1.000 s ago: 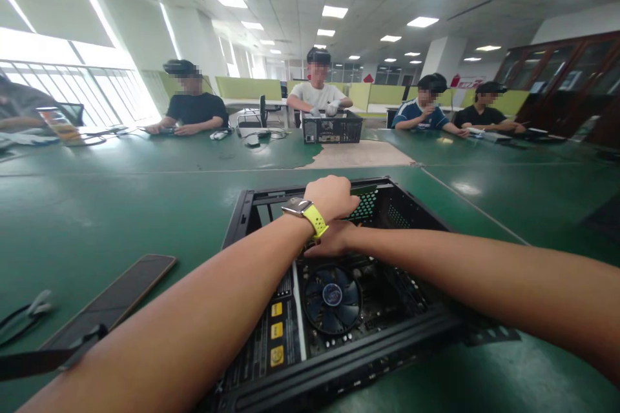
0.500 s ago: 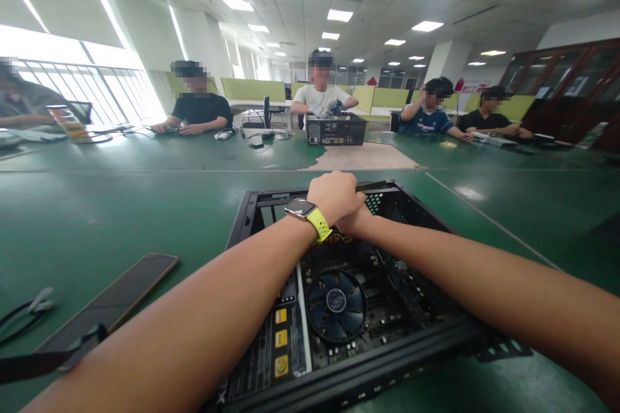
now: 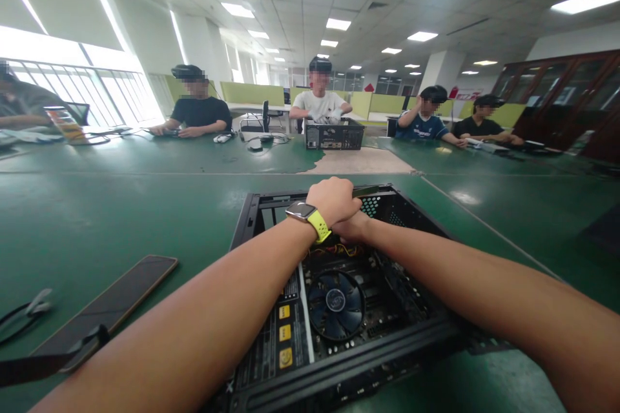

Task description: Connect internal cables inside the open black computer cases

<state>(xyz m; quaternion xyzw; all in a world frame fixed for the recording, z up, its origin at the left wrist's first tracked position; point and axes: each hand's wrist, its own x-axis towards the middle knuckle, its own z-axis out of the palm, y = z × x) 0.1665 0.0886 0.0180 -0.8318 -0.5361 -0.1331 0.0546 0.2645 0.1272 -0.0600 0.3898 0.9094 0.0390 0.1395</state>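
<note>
Open black computer case lying near centre on the green table, its fan and yellow-labelled power supply exposed; the near edge is cut off by the forearms. The left hand, wearing a yellow-strapped watch, is curled at the case's far rim over the right hand, which it largely hides; what either grasps cannot be told. A dark flat panel lies to the left.
</note>
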